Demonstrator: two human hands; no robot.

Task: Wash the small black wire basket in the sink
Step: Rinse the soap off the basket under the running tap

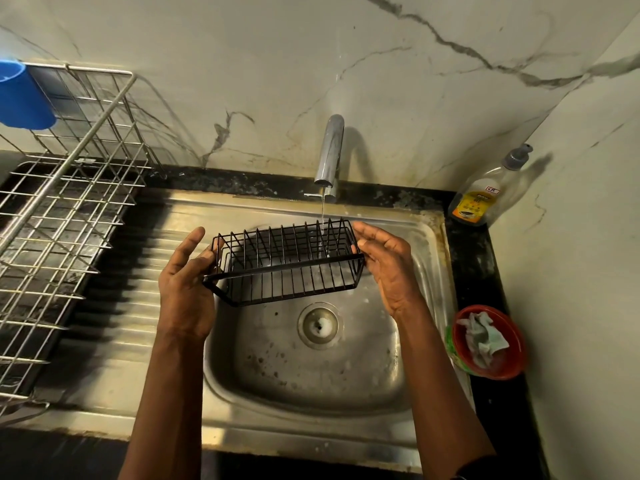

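Note:
The small black wire basket (284, 263) hangs level over the steel sink (426, 237), held by its two short ends. My left hand (185, 289) grips the left end with fingers partly spread. My right hand (388, 265) grips the right end. A thin stream of water falls from the chrome tap (330, 152) onto the right part of the basket. The sink's drain (320, 325) lies below, with a little foam in it.
A steel dish rack (59, 216) stands on the ribbed draining board at left, with a blue cup (20, 95) on its corner. A dish soap bottle (485, 195) leans in the right corner. A red bowl (490, 342) holding a cloth sits on the black counter at right.

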